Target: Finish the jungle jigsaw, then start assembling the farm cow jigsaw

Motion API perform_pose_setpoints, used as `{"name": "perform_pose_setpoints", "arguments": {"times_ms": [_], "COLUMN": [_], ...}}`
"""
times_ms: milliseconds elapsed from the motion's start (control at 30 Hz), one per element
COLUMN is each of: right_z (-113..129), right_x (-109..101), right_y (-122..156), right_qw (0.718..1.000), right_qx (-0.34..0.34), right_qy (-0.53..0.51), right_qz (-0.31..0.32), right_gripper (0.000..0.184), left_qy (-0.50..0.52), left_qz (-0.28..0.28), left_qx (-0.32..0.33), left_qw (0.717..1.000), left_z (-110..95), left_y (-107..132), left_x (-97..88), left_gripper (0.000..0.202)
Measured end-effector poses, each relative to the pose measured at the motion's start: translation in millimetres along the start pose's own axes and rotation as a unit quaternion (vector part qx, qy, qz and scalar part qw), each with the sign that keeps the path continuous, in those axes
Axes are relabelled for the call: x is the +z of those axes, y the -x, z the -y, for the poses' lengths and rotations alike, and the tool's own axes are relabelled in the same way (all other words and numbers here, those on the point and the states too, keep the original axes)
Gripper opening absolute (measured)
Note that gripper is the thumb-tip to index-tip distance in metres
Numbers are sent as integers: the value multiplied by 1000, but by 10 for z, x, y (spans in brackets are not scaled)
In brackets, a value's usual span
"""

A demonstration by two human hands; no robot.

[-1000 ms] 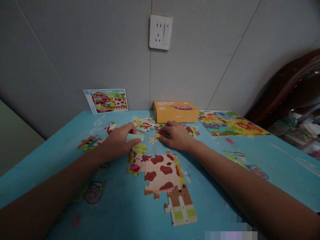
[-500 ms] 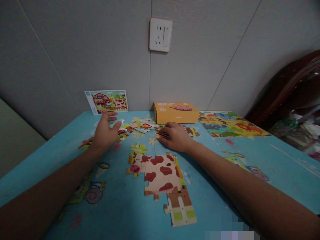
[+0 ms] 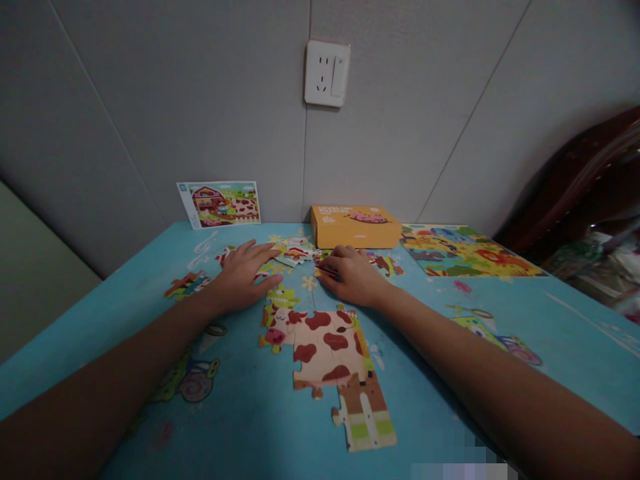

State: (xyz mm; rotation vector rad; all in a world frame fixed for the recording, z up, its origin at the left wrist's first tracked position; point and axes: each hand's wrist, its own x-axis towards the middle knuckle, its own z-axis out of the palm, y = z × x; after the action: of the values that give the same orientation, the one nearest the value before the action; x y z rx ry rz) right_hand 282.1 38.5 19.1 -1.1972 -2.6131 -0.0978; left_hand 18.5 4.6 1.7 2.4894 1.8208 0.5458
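Note:
My left hand lies over loose puzzle pieces left of centre, fingers stretched out and spread, palm down. Parts of pieces show around its fingers. My right hand rests on the table in front of the orange box, its fingers curled around a puzzle piece with a dark red edge; most of that piece is hidden. Between the hands are several loose puzzle pieces. Nearer to me lies a joined section of a cow puzzle, with the cow's head at its left and a fence part at the bottom.
A reference picture leans on the wall at the back left. The orange puzzle box stands at the back centre, an animal puzzle to its right. Some pieces lie far left. A blue patterned cover spans the table.
My left hand has moved right and a little toward me, its fingers now flatter over the loose pieces. My right hand stays in place. The view has shifted slightly.

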Motion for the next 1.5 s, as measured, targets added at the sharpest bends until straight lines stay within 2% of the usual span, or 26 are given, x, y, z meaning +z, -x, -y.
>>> {"name": "perform_pose_setpoints", "arguments": {"times_ms": [200,333,467,567,667,900,1067,1133,1233,1333,1500], "right_z": [19,35,33,17,2,5,4,8,26,56,100], "right_x": [-18,-41,-41,-29,-19,-8,20,31,44,52,65], "right_y": [3,12,24,30,34,31,9,-2,-18,-37,-82], "right_qw": [1000,1000,1000,1000,1000,1000,1000,1000,1000,1000,1000], "right_qx": [5,8,9,4,2,0,4,5,6,6,7], "right_qy": [-6,-10,-18,-20,-23,-20,-15,-12,-8,-12,-16], "right_qz": [10,18,18,11,4,5,5,7,5,-2,1], "right_gripper": [37,35,35,36,37,36,34,33,33,32,31], "left_qy": [-48,-108,-119,-125,-123,-96,-88,-95,-90,-63,-58], "left_qz": [-33,-25,0,11,7,-31,-47,-57,-76,-53,-70], "left_qx": [-44,-114,-182,-199,-206,-183,-177,-164,-94,-32,-54], "left_qw": [997,987,976,972,971,978,979,980,988,996,994], "left_z": [-11,-47,-51,-66,-90,-8,26,6,-50,-116,-187], "left_y": [-82,-106,-185,-297,-392,-400,-367,-346,-323,-344,-417], "left_x": [27,109,124,96,98,141,102,83,83,128,186], "left_gripper": [62,71,75,74,65,52,41,43,51,44,44]}}
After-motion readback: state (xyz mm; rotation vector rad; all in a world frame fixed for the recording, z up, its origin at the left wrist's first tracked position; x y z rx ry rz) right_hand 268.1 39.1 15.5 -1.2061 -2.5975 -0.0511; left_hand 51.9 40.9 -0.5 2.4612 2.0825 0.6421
